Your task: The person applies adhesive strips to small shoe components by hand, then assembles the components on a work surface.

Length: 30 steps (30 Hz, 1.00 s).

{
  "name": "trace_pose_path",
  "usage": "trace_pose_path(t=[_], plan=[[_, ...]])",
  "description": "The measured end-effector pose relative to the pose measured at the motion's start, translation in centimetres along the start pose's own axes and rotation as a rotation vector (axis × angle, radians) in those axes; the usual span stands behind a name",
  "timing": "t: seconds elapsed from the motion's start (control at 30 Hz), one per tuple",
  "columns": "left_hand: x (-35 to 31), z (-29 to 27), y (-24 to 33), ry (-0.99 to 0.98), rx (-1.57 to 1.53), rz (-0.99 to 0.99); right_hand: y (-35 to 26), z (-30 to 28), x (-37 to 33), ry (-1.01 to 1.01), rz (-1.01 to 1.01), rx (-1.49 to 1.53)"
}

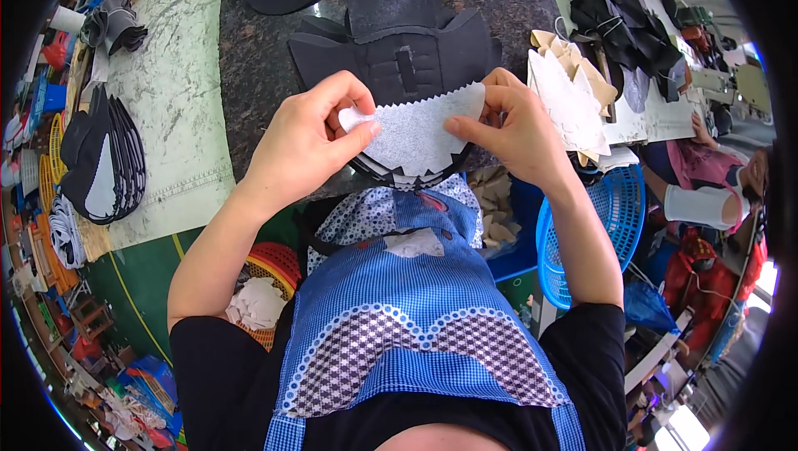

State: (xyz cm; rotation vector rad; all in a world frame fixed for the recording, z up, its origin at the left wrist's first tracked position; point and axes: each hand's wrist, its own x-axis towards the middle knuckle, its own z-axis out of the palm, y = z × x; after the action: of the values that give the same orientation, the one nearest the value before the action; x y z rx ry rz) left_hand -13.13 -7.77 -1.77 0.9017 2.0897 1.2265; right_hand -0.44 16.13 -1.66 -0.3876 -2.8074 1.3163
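Between my two hands is a pale grey fabric piece [420,133] with a zigzag-cut upper edge. My left hand [309,135] pinches its left end between thumb and fingers, where the fabric curls over. The right end is pinched by my right hand [519,128], with the thumb on the pale face. Below the piece's lower edge show dark layered edges with small notches, at the near edge of the dark stone slab [258,131]. Just beyond my hands, black shaped fabric pieces [386,52] lie stacked on the slab.
Black cut pieces [104,160] lie in a bundle on the left of the table. White and beige pieces [565,89] are piled at right, above a blue basket [592,226]. An orange-red basket [278,260] stands below at left. Another person's arm [706,202] is at far right.
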Motion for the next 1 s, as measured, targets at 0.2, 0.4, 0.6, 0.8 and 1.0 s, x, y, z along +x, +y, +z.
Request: trace_pose_path(t=[0.2,0.4,0.6,0.8,1.0], plan=[[1.3,-2.1,1.3,-0.063,0.683,0.244,-2.9,-0.8,-1.5,0.197,-0.409,-0.473],[16.0,-6.9,0.0,0.49,0.832,0.573,-2.5,0.0,-3.2,-0.066,-0.454,0.025],[21.1,-11.1,-5.8,0.322,0.505,0.363,4.7,-5.5,-8.0,0.378,0.149,0.16],[20.9,-9.0,-2.6,0.698,0.788,0.294,9.1,-7.4,-6.9,0.608,0.079,-0.468],[6.6,-4.8,5.4,0.45,0.857,0.874,10.7,-9.4,-6.0,0.421,0.114,-0.551]])
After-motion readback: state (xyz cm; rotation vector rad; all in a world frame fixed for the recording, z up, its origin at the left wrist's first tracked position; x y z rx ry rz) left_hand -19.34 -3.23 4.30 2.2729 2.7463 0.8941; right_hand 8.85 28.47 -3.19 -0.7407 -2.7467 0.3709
